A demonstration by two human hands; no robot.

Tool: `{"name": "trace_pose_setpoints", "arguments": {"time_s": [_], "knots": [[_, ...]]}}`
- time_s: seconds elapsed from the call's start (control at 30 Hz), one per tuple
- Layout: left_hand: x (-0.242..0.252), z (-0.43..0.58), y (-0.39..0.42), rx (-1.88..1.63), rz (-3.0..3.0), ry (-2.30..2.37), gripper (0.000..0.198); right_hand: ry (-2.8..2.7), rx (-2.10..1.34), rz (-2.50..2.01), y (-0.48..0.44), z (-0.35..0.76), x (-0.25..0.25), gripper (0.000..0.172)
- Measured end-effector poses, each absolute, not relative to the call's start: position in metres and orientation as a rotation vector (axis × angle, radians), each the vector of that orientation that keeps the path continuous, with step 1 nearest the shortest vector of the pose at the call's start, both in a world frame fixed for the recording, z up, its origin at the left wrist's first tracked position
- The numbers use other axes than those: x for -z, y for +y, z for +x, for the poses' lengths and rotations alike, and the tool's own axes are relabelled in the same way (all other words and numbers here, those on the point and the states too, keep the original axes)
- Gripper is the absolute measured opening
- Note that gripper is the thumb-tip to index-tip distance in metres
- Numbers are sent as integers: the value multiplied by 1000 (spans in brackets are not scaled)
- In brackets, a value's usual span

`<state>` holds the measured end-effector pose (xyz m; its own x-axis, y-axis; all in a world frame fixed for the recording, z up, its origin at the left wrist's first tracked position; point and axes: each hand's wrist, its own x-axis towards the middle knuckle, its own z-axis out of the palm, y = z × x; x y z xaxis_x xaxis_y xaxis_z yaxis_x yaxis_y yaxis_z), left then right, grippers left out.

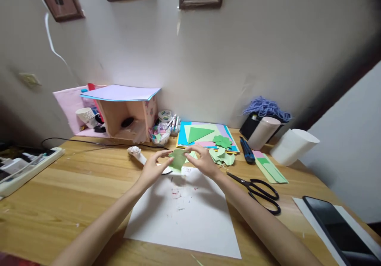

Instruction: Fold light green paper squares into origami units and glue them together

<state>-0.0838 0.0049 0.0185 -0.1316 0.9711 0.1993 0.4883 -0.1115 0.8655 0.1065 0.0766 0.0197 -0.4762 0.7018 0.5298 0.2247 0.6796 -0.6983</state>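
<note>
A small green paper piece [177,159] is held up over the far part of a white sheet [181,218], which bears small coloured marks. My left hand [154,167] pinches its left edge, and my right hand [202,161] has closed on its right edge. Behind the hands lies a stack of coloured papers [232,139] with a green triangle [199,134] and a dark green flower shape [222,141] on it. Light green cut pieces [223,157] rest just right of my right hand.
Black scissors [253,186], a blue cutter [247,151], paper strips [269,167] and a phone [336,226] lie at the right. Two rolls [294,146] stand behind. At the left are a power strip [32,171], a box [127,115] and a white glue tube [137,155].
</note>
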Motion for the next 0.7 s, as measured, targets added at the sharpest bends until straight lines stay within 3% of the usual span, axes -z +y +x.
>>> {"name": "trace_pose_setpoints", "arguments": {"time_s": [0.17, 0.33, 0.6, 0.7], "knots": [[-21, -113, -25, -1170, 1547, 1626, 28, -2132, -973, -587, 70, 69, -16, 13], [-19, -146, -42, -1213, 1298, 1657, 26, -2017, -1128, -666, 61, 21, 3, 25], [-5, -241, -69, -1267, 810, 1831, 27, -2045, -924, -969, 56, -53, 52, 60], [9, -256, -71, -1261, 738, 1845, 30, -2168, -864, -909, 58, -73, 58, 45]]}}
